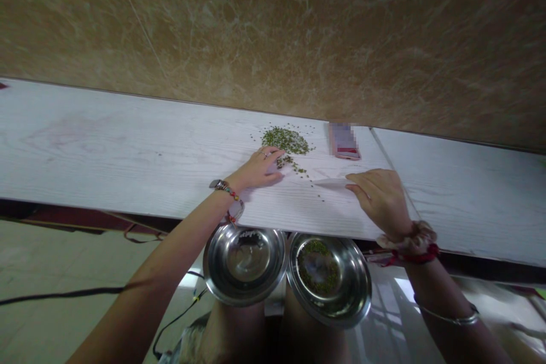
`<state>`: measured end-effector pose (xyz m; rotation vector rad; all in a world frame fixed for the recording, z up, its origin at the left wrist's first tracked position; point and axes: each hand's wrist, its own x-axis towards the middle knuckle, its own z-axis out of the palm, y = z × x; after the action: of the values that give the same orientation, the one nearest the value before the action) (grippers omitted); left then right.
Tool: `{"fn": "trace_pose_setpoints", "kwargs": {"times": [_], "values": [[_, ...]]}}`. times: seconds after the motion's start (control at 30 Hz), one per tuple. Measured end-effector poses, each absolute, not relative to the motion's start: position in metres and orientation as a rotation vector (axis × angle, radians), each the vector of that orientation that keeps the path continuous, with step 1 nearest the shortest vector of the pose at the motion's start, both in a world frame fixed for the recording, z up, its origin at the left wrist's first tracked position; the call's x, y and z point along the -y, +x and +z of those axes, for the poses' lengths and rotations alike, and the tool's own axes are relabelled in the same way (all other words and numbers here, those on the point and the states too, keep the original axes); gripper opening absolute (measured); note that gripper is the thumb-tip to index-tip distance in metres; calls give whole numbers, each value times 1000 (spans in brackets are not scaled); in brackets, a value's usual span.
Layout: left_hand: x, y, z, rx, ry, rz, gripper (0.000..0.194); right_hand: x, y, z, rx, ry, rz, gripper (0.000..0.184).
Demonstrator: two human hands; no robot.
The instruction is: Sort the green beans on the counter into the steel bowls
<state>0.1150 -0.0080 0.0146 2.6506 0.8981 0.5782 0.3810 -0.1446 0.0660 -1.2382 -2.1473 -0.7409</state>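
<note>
A loose pile of small green beans (284, 141), which look like mung beans, lies on the white wood-grain table (149, 142). At its near left edge rests my left hand (262, 168), fingers stretched out over a few beans and thumb apart, with nothing held. To the right, my right hand (379, 196) pinches a thin, pale, flat pointed piece (330, 182) between thumb and fingers. Its tip points left toward a few stray beans; the exact kind is unclear. Below the table edge, one steel bowl (213, 281) has no beans visible inside. The other steel bowl (362, 290) contains green beans.
A phone (344, 142) in a pink case lies right of the pile, near the brown marbled wall (273, 40). Both bowls sit over my knees. A dark cable (63, 294) runs at the lower left. A seam crosses the table at the right.
</note>
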Motion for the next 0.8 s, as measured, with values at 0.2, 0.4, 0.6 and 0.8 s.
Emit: {"fn": "trace_pose_setpoints", "kwargs": {"times": [0.2,0.4,0.6,0.8], "values": [[7,115,14,-882,2651,601,55,143,382,64,2090,-1285,-750,13],[8,115,14,-887,2656,589,55,146,378,63,2096,-1233,-717,11],[7,115,14,-889,2665,598,55,143,385,59,2080,-1263,-785,11],[9,115,15,-912,2658,568,56,144,384,59,2074,-1241,-749,9]]}}
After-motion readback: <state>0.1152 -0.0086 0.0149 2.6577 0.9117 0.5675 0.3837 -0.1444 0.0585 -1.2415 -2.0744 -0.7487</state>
